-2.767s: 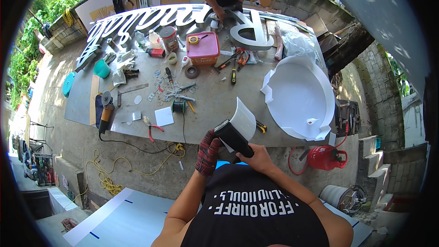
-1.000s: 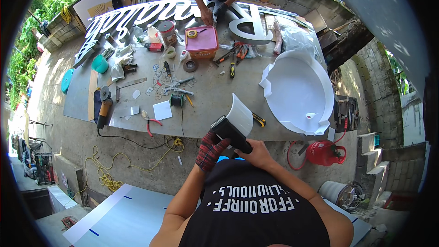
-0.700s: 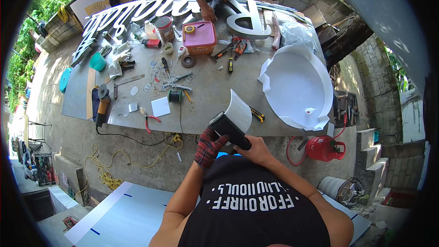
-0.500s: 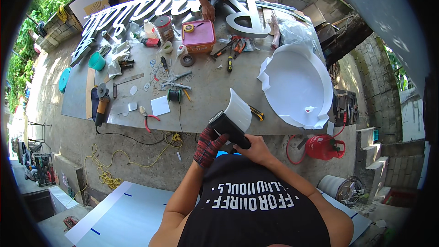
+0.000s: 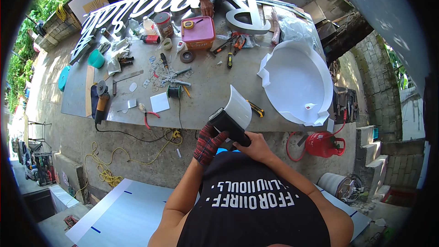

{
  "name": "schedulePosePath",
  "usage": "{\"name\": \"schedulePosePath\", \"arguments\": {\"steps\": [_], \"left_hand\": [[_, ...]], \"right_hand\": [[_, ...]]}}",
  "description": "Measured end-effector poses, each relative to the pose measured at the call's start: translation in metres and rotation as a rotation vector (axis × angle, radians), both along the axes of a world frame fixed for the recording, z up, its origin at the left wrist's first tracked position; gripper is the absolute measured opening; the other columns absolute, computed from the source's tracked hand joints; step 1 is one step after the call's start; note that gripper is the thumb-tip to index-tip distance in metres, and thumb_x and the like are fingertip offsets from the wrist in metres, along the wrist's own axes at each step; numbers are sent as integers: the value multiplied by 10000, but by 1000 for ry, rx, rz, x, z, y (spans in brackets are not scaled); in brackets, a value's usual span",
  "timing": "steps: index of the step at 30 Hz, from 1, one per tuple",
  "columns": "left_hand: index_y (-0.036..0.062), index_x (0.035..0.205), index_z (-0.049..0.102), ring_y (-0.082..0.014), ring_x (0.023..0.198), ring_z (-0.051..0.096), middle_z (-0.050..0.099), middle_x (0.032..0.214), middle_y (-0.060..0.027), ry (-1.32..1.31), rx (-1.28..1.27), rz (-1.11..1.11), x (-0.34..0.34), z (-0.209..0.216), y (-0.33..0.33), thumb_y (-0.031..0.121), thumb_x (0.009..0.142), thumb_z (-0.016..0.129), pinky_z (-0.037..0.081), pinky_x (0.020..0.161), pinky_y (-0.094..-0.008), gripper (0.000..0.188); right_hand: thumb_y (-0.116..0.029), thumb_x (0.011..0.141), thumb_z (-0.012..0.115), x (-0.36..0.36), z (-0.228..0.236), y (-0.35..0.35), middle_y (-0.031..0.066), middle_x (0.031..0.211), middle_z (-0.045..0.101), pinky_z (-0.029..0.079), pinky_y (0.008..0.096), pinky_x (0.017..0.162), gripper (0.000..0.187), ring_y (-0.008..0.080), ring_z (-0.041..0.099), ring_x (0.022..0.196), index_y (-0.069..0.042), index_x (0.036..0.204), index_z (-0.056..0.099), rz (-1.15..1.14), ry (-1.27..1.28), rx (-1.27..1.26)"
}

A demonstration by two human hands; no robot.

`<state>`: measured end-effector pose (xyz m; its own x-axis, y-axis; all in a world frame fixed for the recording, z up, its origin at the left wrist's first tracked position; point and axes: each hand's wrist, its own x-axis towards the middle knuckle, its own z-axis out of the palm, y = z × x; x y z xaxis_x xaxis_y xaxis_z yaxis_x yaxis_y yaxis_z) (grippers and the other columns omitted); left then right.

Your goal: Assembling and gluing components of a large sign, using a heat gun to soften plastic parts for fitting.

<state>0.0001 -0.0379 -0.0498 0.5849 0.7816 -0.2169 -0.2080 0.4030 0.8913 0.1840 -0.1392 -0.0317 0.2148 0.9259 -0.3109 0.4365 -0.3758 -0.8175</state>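
Observation:
My left hand [image 5: 208,145], in a red and black checked glove, is closed on the left side of a black, bar-like tool [image 5: 227,125]. My bare right hand [image 5: 257,147] grips the lower right end of that same tool. Out of its far side rises a curved, glossy white strip [image 5: 239,109], leaning up over the table's near edge. How the strip is fixed to the black piece cannot be made out. A yellow and black utility knife [image 5: 255,108] lies on the table just right of the strip.
On the metal table [image 5: 206,114] lie a round white tray-like shape [image 5: 295,82], pliers [image 5: 147,116], a wire spool [image 5: 173,92], an angle grinder [image 5: 101,100] and a pink-lidded tub [image 5: 198,32]. Across it a person's hand [image 5: 206,8] works beside large white letters [image 5: 247,18]. A red gas cylinder [image 5: 323,144] stands right.
My view has shifted slightly, so the table sits a little higher in it. Both hands keep the black tool and white strip in nearly the same pose.

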Motion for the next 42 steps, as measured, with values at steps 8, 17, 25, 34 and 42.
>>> {"name": "schedulePosePath", "arguments": {"steps": [8, 17, 25, 34, 42], "left_hand": [[60, 1314, 620, -156, 1050, 629, 699, 1152, -50, -7, -65, 2, 0, 10, 0, 183, 877, 797, 512, 904, -330, 487], [71, 1339, 616, -141, 1038, 625, 702, 1155, -32, -47, -56, 13, -1, 9, -4, 194, 881, 801, 510, 894, -321, 510], [56, 1378, 568, -183, 1154, 619, 680, 1235, -71, -47, -94, -7, -4, 2, -7, 116, 883, 782, 506, 992, -363, 543], [67, 1393, 554, -195, 1172, 632, 680, 1252, -85, -93, -110, -20, -2, -2, -2, 84, 878, 784, 524, 998, -372, 564], [65, 1404, 538, -191, 1158, 639, 678, 1253, -89, -59, -100, -39, -4, 0, -3, 87, 890, 775, 538, 975, -368, 566]], "right_hand": [[-317, 835, 812, -1, -1, 0, 194, 768, 691, 530, 369, 659, 371, 266, 695, 666, 15, 965, 710, -14, 19, 42], [-297, 840, 811, -3, 2, -2, 180, 744, 673, 517, 361, 642, 353, 237, 668, 642, 17, 961, 704, -4, -6, 42], [-288, 833, 814, -5, 3, -5, 183, 745, 679, 521, 365, 650, 341, 256, 687, 657, 11, 958, 710, 0, -26, 20], [-254, 832, 809, -2, -4, -1, 170, 734, 687, 521, 359, 648, 311, 244, 692, 649, 13, 952, 706, 4, 9, 58], [-226, 840, 800, -4, 6, 0, 144, 696, 675, 507, 339, 632, 284, 153, 627, 607, 19, 941, 699, -3, 9, -26]]}}
